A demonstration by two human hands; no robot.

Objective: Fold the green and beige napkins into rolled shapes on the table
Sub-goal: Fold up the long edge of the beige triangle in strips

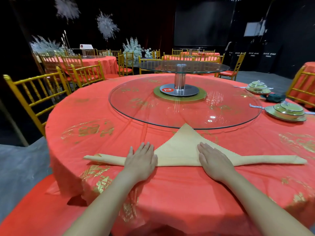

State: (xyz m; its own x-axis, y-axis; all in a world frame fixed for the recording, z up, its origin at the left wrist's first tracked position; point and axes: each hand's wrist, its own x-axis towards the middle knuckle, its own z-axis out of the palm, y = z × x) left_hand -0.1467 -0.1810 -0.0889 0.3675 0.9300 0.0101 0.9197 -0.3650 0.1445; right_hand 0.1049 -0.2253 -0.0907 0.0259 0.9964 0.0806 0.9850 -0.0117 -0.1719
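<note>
Now left hand [140, 160], right hand [215, 161] pressing flat, fingers straight, on part-rolled beige napkin [179, 149].

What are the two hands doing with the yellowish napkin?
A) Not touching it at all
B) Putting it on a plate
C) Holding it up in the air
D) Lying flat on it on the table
D: the left hand and the right hand both rest with straight fingers on the beige napkin, which lies partly rolled on the red table.
</note>
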